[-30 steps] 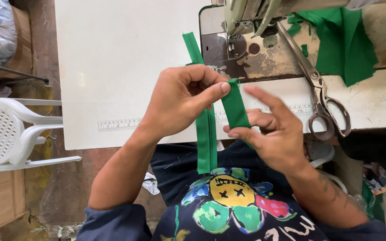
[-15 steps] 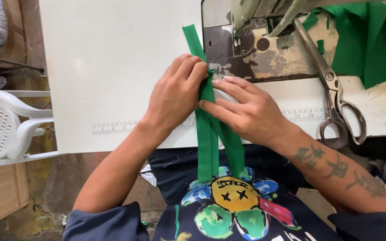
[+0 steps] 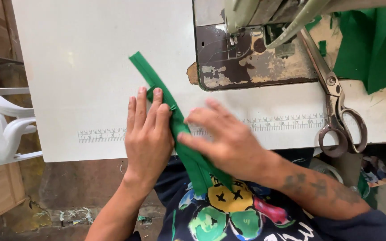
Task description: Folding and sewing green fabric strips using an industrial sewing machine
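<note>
Head view: green strip (image 3: 175, 127) between hands

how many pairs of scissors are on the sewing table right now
1. The scissors lie on the white table right of the sewing machine, handles toward the person. More could hide under the green fabric.

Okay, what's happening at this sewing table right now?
A seated person presses a long narrow green fabric strip flat on the white sewing table with both bare hands. The left hand lies flat on the strip's left side, and the right hand lies across it near the table edge. The strip's lower end hangs into the lap. Large metal scissors rest beside the worn sewing machine.
</note>
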